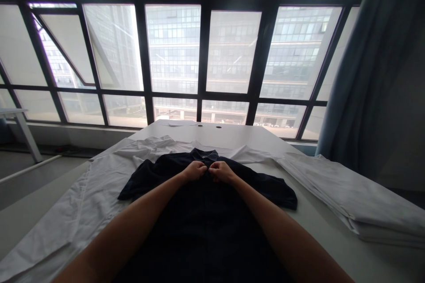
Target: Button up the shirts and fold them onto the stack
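Note:
A dark navy short-sleeved shirt (pixel 206 212) lies flat on a white table (pixel 232 135), collar away from me and both sleeves spread out. My left hand (pixel 194 170) and my right hand (pixel 221 171) rest side by side just below the collar. Both are closed, pinching the shirt's front at the placket. What exactly sits between the fingers is too small to make out.
A white sheet (pixel 83 203) lies crumpled under and left of the shirt. A stack of folded white cloth (pixel 352 199) sits at the right. Two small dark round things (pixel 209 127) lie at the table's far end. Large windows (pixel 206 53) and a blue-grey curtain (pixel 375 75) stand beyond.

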`<state>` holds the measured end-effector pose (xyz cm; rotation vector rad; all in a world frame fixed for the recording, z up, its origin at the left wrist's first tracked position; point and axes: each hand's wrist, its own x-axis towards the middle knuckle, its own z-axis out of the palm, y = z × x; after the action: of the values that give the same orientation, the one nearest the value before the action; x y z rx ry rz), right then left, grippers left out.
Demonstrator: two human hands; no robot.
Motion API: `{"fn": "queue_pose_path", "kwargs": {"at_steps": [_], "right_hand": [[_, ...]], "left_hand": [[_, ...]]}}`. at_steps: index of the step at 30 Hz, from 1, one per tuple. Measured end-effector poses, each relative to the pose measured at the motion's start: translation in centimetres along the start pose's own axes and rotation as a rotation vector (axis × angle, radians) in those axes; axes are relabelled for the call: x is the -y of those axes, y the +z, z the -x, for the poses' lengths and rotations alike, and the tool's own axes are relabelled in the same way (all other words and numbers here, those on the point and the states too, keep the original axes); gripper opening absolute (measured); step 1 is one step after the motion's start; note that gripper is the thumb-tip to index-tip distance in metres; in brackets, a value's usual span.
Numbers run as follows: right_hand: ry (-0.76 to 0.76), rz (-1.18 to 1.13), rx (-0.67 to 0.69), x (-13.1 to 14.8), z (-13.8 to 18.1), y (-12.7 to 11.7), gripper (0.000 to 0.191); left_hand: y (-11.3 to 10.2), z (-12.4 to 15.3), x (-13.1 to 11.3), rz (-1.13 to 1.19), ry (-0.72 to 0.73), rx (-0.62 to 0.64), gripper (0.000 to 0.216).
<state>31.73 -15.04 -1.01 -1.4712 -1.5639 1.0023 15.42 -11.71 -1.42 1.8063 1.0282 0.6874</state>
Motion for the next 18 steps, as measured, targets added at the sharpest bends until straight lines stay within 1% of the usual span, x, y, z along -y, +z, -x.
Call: {"fn": "queue_pose_path", "kwargs": {"at_steps": [8, 12, 16, 18], "right_hand": [[-0.057, 0.064, -0.045, 0.03, 0.21, 0.29, 0.005], [-0.058, 0.074, -0.055, 0.0, 0.12, 0.43, 0.011], [-0.048, 0.064, -0.052, 0.02, 0.02, 0.42, 0.015], [-0.041, 0.056, -0.038, -0.01, -0.06, 0.37, 0.017]], "left_hand": [[-0.2, 0.28, -0.11, 0.006, 0.027, 0.013, 0.024], [-0.36, 0.33, -0.14, 0.008, 0.053, 0.033, 0.024], [-0.33, 0.19, -0.25, -0.073, 0.061, -0.014, 0.017], [-0.31, 0.13, -0.32, -0.149, 0.101, -0.06, 0.015]]}}
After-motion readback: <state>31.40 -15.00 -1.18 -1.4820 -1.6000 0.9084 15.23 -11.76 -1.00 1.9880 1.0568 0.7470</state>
